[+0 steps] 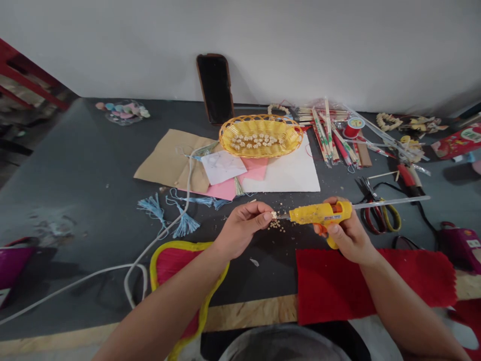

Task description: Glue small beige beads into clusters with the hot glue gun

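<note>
My right hand point(347, 233) is wrapped round a yellow glue gun point(319, 213) with an orange trigger. A long clear glue stick point(391, 202) juts from its back end. Between thumb and forefinger, my left hand point(246, 224) pinches a small cream-coloured piece point(274, 215), too small to name surely, right at the gun's nozzle. Whether nozzle and piece touch, I cannot tell. Tiny pale bits point(277, 225) are scattered on the dark table just under them. Beyond my hands, a yellow woven basket point(261, 125) holds several small cream flower-like clusters point(253, 142).
Blue tassels point(184, 223) and a white cable point(158, 238) lie to the left. Red felt point(330, 286) lies under my right forearm. Scissors point(379, 210), wrapped chopsticks point(326, 135) and red thread point(353, 129) are at the right. A phone point(215, 89) leans on the wall.
</note>
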Demonstrator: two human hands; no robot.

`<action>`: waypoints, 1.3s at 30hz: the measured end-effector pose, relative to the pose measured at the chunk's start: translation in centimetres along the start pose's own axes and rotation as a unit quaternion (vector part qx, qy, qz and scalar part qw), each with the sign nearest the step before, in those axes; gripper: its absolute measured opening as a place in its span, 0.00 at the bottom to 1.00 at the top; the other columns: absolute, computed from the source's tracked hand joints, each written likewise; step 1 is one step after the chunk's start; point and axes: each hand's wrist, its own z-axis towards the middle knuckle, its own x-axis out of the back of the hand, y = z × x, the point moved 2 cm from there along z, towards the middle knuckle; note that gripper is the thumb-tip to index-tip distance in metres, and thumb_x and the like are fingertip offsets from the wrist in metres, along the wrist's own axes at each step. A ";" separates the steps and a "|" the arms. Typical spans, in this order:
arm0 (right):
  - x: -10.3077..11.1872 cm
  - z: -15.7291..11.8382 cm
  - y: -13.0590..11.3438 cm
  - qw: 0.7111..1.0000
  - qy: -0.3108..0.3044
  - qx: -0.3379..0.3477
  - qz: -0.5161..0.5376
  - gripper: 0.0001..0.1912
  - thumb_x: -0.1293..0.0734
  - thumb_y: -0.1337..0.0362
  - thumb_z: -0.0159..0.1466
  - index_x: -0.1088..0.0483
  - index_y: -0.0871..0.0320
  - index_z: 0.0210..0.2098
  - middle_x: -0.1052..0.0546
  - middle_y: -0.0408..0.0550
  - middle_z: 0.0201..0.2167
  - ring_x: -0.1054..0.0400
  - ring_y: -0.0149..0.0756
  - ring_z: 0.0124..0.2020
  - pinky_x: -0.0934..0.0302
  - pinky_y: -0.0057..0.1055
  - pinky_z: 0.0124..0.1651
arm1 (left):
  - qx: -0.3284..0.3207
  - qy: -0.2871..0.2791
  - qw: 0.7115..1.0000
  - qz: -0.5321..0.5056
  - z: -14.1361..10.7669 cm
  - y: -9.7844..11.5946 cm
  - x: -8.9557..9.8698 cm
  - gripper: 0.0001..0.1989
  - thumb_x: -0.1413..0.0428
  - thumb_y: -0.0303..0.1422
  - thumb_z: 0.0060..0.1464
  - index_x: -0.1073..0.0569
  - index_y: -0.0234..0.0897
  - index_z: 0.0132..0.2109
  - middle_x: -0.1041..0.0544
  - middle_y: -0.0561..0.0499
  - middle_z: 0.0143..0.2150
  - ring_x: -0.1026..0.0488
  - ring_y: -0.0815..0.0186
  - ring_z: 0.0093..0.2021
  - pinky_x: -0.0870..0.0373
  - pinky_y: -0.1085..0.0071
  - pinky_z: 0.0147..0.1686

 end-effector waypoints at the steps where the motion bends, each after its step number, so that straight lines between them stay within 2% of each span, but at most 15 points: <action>1: 0.0 0.0 0.0 1.000 -0.004 0.000 0.001 0.16 0.39 0.54 0.69 0.45 0.50 0.53 0.27 0.43 0.32 0.32 0.30 0.29 0.35 0.28 0.32 | 0.001 0.002 1.000 0.000 0.0 0.0 0.0 0.10 0.33 0.37 0.46 0.22 0.34 0.30 0.29 0.53 0.25 0.37 0.73 0.26 0.43 0.74 0.28; 5: 0.2 -0.2 0.2 1.000 -0.011 -0.011 0.003 0.17 0.39 0.54 0.69 0.45 0.50 0.54 0.26 0.44 0.31 0.32 0.30 0.29 0.36 0.28 0.31 | 0.004 0.017 1.000 -0.006 0.1 0.1 0.0 0.10 0.33 0.36 0.45 0.21 0.33 0.30 0.28 0.53 0.26 0.37 0.74 0.26 0.42 0.74 0.27; 9: 0.9 0.8 0.5 0.999 0.041 -0.033 0.014 0.19 0.38 0.52 0.67 0.44 0.51 0.54 0.24 0.47 0.35 0.33 0.32 0.28 0.36 0.30 0.30 | -0.003 0.046 0.998 -0.049 0.4 0.1 0.4 0.09 0.33 0.35 0.44 0.22 0.34 0.29 0.25 0.52 0.28 0.37 0.74 0.24 0.41 0.75 0.27; 13: 1.7 3.8 0.7 0.995 0.053 -0.082 0.036 0.23 0.31 0.54 0.61 0.40 0.53 0.51 0.24 0.50 0.43 0.32 0.31 0.29 0.35 0.29 0.31 | -0.016 0.055 0.995 -0.080 0.6 0.2 0.5 0.09 0.33 0.34 0.44 0.22 0.34 0.29 0.24 0.51 0.28 0.38 0.75 0.24 0.41 0.75 0.27; 16: 2.8 6.6 1.0 0.992 0.040 -0.122 0.017 0.25 0.30 0.51 0.59 0.38 0.55 0.50 0.23 0.50 0.40 0.29 0.34 0.32 0.33 0.30 0.33 | -0.014 0.047 0.996 -0.072 0.5 0.3 0.3 0.09 0.33 0.34 0.44 0.22 0.34 0.29 0.25 0.52 0.27 0.37 0.74 0.25 0.41 0.75 0.27; 18: 3.9 8.2 1.2 0.987 0.054 -0.135 -0.073 0.27 0.32 0.49 0.59 0.38 0.57 0.53 0.21 0.50 0.37 0.27 0.37 0.34 0.32 0.34 0.36 | -0.014 0.046 0.997 -0.065 0.4 0.4 0.2 0.09 0.32 0.35 0.44 0.22 0.34 0.29 0.26 0.52 0.25 0.37 0.73 0.25 0.41 0.75 0.27; 19: 4.5 8.7 1.2 0.977 0.074 -0.133 -0.152 0.27 0.33 0.50 0.60 0.37 0.58 0.53 0.21 0.52 0.38 0.26 0.39 0.36 0.32 0.36 0.38 | -0.015 0.047 0.997 -0.062 0.4 0.5 0.1 0.10 0.32 0.36 0.43 0.22 0.34 0.29 0.27 0.52 0.25 0.37 0.73 0.25 0.41 0.75 0.26; 22: 5.6 8.6 0.3 0.906 0.142 -0.117 -0.381 0.18 0.36 0.54 0.63 0.29 0.61 0.46 0.20 0.55 0.37 0.25 0.45 0.39 0.33 0.40 0.43 | -0.019 0.051 0.997 -0.059 0.4 0.6 0.0 0.10 0.32 0.36 0.42 0.22 0.34 0.28 0.26 0.52 0.25 0.37 0.73 0.25 0.40 0.75 0.26; 24: 5.0 7.4 -0.7 0.876 0.162 -0.078 -0.447 0.15 0.37 0.56 0.65 0.28 0.60 0.42 0.20 0.54 0.35 0.25 0.43 0.35 0.33 0.39 0.41 | -0.016 0.047 0.997 -0.063 0.4 0.5 0.0 0.10 0.32 0.36 0.42 0.22 0.34 0.28 0.25 0.51 0.26 0.38 0.74 0.24 0.40 0.75 0.26; 26: 3.4 5.7 -1.6 0.880 0.132 -0.013 -0.455 0.12 0.37 0.59 0.65 0.28 0.58 0.42 0.20 0.51 0.37 0.26 0.40 0.35 0.33 0.36 0.40 | -0.011 0.040 0.997 -0.067 0.4 0.4 0.1 0.10 0.32 0.36 0.43 0.22 0.34 0.28 0.24 0.51 0.27 0.38 0.75 0.23 0.41 0.75 0.26; 27: 2.4 4.8 -1.8 0.884 0.094 0.015 -0.457 0.09 0.37 0.60 0.66 0.28 0.57 0.42 0.21 0.50 0.38 0.26 0.39 0.37 0.33 0.35 0.42 | -0.010 0.036 0.997 -0.068 0.4 0.3 0.1 0.10 0.32 0.35 0.43 0.22 0.34 0.28 0.24 0.51 0.28 0.39 0.75 0.23 0.41 0.75 0.26; 29: 0.4 3.4 -1.7 0.884 -0.022 0.052 -0.465 0.07 0.38 0.65 0.66 0.28 0.56 0.40 0.22 0.50 0.39 0.26 0.39 0.41 0.34 0.34 0.45 | -0.010 0.033 0.997 -0.069 0.5 0.1 0.1 0.09 0.32 0.35 0.44 0.22 0.34 0.29 0.24 0.51 0.28 0.38 0.76 0.23 0.41 0.75 0.26; 31: -0.9 2.5 -1.1 0.870 -0.093 0.049 -0.483 0.07 0.39 0.70 0.66 0.29 0.57 0.40 0.23 0.51 0.39 0.27 0.38 0.41 0.34 0.33 0.43 | -0.012 0.036 0.997 -0.067 0.5 0.1 0.2 0.09 0.32 0.35 0.44 0.22 0.34 0.29 0.24 0.51 0.28 0.38 0.76 0.23 0.41 0.75 0.26; 34: -1.4 2.2 -0.2 0.850 -0.115 0.020 -0.514 0.07 0.38 0.72 0.65 0.29 0.59 0.39 0.24 0.51 0.39 0.27 0.38 0.39 0.34 0.32 0.41 | -0.012 0.039 0.997 -0.064 0.6 0.1 0.2 0.10 0.32 0.35 0.43 0.22 0.34 0.29 0.24 0.51 0.28 0.38 0.76 0.23 0.41 0.75 0.26; 39: -2.1 2.6 -0.1 0.846 -0.113 0.030 -0.520 0.07 0.39 0.70 0.67 0.30 0.58 0.41 0.25 0.51 0.39 0.28 0.37 0.39 0.35 0.30 0.41 | -0.010 0.044 0.997 -0.063 0.6 0.3 0.2 0.10 0.31 0.35 0.41 0.22 0.34 0.29 0.24 0.52 0.27 0.38 0.75 0.23 0.42 0.75 0.26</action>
